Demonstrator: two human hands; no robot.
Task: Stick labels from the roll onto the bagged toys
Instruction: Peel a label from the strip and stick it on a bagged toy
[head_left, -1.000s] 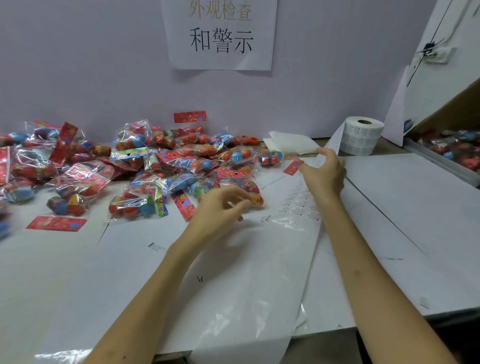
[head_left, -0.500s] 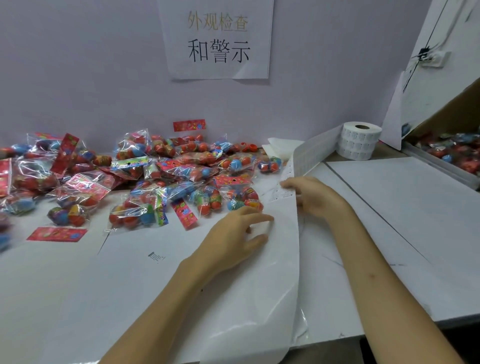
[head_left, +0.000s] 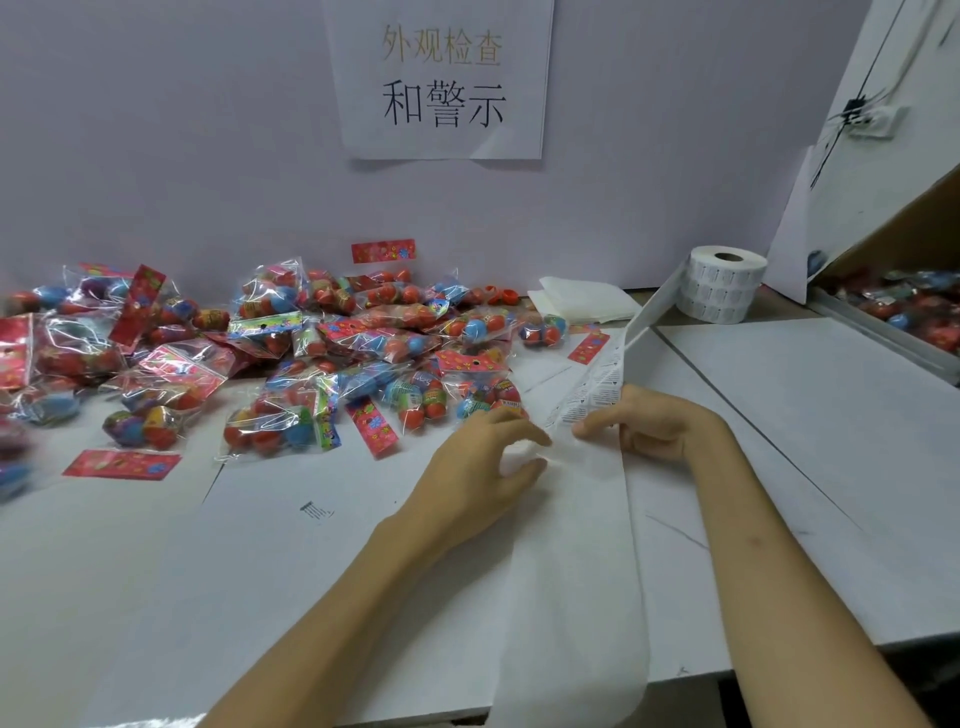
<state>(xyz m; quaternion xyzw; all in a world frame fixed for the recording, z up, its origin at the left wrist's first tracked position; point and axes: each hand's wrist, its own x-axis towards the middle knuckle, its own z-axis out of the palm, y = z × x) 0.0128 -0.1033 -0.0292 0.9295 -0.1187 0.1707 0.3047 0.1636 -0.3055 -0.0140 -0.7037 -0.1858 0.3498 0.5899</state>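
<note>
- The white worktop carries everything. A bare stretch lies in front of the hands, which looks suited to laying a bag flat for labelling.
- The bagged toys are heaped on the left and at the back, against the wall. They are well apart from the label roll, and the front of the heap lies just beyond the hands.
- The label strip runs from the roll down to the hands, then on across the worktop and over its near edge. Printed labels are seen only above the hands, and the stretch below looks like bare backing.
- The right hand pinches the strip just below the printed labels, its fingers curled. The strip is best kept taut here so that a label corner can be raised cleanly.
- The left hand is curled at the strip's left edge, its forefinger reaching towards the right thumb. Whether a label is pinched cannot be told. A label is best lifted by one corner, with the sticky face left untouched.
- The label roll stands on end at the back right.
- The nearest bag lies just beyond the left hand and seems the handiest target. A flat patch of film should be chosen and the label smoothed from one edge.
</note>
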